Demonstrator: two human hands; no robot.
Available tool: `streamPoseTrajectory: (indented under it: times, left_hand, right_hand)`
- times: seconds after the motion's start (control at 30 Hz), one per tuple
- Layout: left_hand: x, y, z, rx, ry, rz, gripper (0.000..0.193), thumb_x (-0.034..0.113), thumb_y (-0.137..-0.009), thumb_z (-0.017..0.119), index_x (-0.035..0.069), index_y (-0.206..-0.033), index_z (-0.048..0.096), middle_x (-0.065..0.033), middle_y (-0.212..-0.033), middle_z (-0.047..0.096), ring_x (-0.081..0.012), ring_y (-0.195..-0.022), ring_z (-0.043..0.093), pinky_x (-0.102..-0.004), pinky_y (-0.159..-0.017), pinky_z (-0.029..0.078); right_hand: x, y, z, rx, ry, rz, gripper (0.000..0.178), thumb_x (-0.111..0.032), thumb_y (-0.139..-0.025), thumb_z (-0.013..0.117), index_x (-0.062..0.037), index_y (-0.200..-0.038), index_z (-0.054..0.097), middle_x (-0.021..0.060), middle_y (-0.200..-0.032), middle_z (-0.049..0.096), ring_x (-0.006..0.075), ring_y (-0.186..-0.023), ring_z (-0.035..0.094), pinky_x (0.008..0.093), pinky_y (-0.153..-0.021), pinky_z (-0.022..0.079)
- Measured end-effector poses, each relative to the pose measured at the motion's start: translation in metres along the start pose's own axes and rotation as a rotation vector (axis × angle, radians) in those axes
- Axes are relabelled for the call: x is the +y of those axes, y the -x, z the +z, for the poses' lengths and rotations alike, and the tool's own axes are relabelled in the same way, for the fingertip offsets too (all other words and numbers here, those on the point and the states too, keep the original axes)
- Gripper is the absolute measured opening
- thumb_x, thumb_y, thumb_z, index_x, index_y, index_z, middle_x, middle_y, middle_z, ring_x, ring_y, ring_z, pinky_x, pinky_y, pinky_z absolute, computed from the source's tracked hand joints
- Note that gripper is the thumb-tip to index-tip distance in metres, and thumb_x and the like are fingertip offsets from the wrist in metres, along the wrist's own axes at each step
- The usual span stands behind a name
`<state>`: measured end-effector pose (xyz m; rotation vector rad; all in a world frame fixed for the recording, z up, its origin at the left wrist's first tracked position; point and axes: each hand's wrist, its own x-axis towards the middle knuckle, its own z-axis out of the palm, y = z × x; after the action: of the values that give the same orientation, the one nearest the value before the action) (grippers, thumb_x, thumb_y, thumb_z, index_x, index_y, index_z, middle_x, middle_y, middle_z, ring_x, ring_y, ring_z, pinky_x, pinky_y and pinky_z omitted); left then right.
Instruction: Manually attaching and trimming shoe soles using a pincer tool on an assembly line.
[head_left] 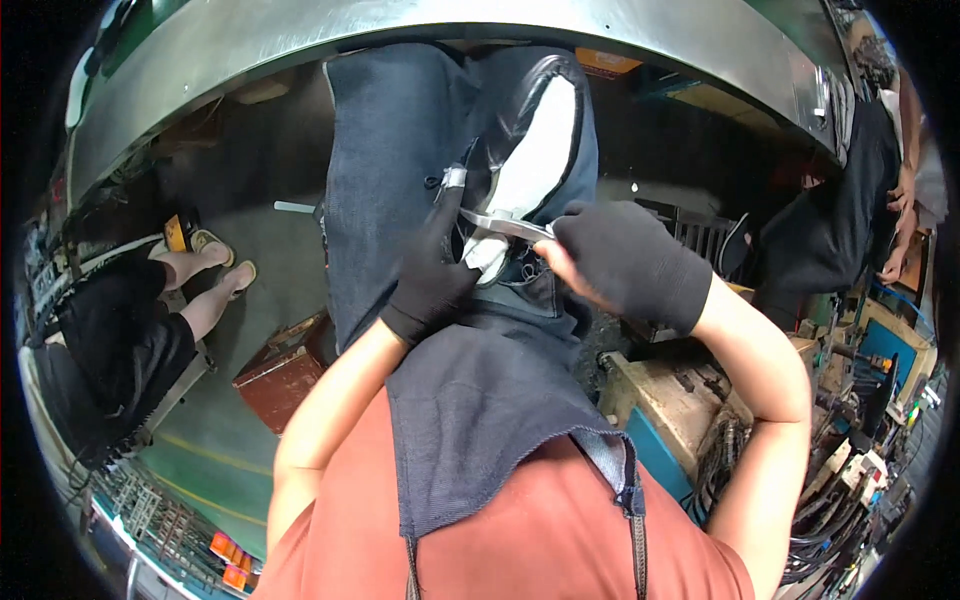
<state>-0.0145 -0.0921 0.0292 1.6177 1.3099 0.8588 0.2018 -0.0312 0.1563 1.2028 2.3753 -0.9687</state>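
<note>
Black shoe (541, 148) lies sole-up on the apron (383, 165), ahead of the left hand (433, 255), which is half closed on its side. The right hand (625, 255) is closed around a metal tool (514, 227); pressed too hard, it may slip and hurt the left hand.

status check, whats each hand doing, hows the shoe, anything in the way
Left hand against the shoe, right hand gripping a metal tool. Shoe white side up on dark apron. Tool and left hand partly cover it.
</note>
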Motion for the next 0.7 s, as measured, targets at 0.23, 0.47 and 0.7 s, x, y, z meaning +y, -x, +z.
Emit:
streamPoseTrajectory:
  times: [0.23,0.47,0.7]
  left_hand:
    - [-0.041,-0.020,0.010,0.128,-0.169,0.146,0.076,0.030,-0.095,0.063,-0.008,-0.150,0.026,-0.0280,-0.151,0.036,-0.0361,-0.142,0.035,-0.0376,-0.117,0.026]
    - [-0.029,-0.044,0.022,0.263,-0.210,0.130,0.066,0.025,-0.100,0.047,-0.011,-0.147,0.018,-0.0363,-0.146,0.032,-0.0449,-0.138,0.035,-0.0433,-0.115,0.028]
    - [-0.045,-0.051,0.009,0.162,-0.068,-0.005,0.081,0.031,-0.095,0.059,-0.004,-0.151,0.013,-0.0319,-0.142,0.038,-0.0428,-0.130,0.044,-0.0441,-0.109,0.037]
  right_hand:
    - [0.080,-0.048,0.036,0.370,0.306,-0.300,0.043,-0.047,-0.097,0.053,-0.0070,-0.085,0.063,0.0142,-0.072,0.064,0.0334,-0.066,0.066,0.0409,-0.057,0.053]
    - [0.062,-0.023,-0.020,-0.526,-0.691,0.257,0.055,-0.049,-0.103,0.045,0.0030,-0.105,0.065,0.0139,-0.084,0.068,0.0199,-0.075,0.074,0.0331,-0.067,0.057]
    - [-0.035,-0.014,-0.035,0.039,0.375,-0.039,0.033,-0.036,-0.092,0.060,-0.0057,-0.080,0.067,0.0103,-0.076,0.066,0.0247,-0.074,0.067,0.0396,-0.065,0.052]
